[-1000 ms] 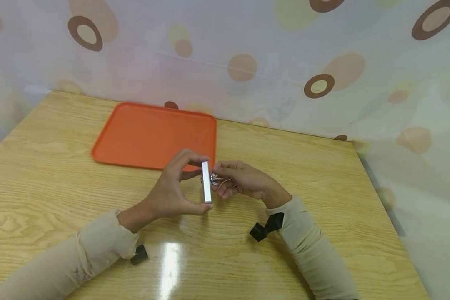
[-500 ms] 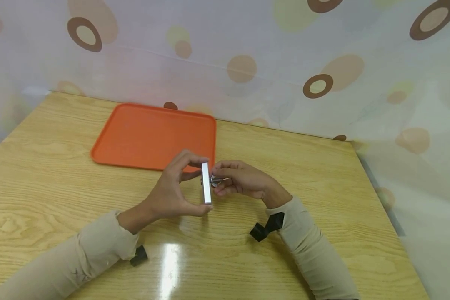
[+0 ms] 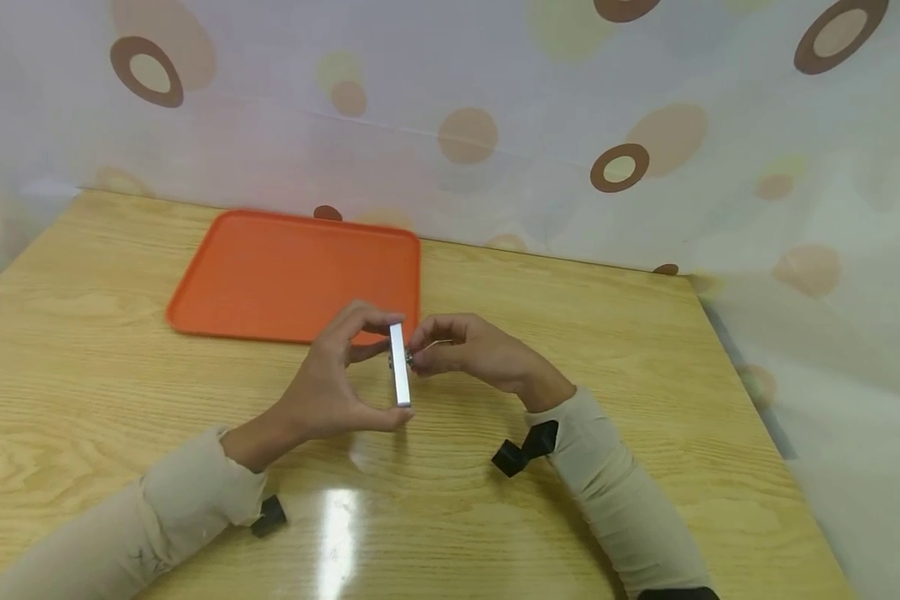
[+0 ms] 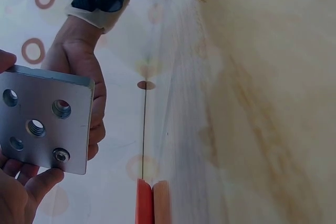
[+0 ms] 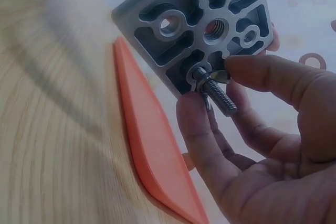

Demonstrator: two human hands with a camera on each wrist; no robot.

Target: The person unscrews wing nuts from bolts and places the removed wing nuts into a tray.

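My left hand (image 3: 326, 383) grips a square metal plate (image 3: 400, 367) by opposite edges, upright above the table. In the left wrist view the plate's smooth face shows several round holes, with a bolt head (image 4: 61, 155) seated in one corner hole. On the ribbed face, seen in the right wrist view, the threaded bolt shank (image 5: 224, 100) sticks out through that hole. A wing nut (image 5: 220, 76) sits on the shank close against the plate. My right hand (image 3: 495, 354) holds its thumb and fingertip at the wings, pinching them; the other fingers curl loosely below the bolt.
An orange tray (image 3: 292, 275) lies on the wooden table (image 3: 570, 317) behind my hands, close to the patterned wall covering (image 3: 390, 75). Black devices (image 3: 525, 447) are strapped at both sleeve cuffs.
My right fingers have shifted around the wing nut; the wings and bolt shank, visible earlier in the head view, are now mostly covered. The left hand keeps its grip. The head view has shifted slightly.
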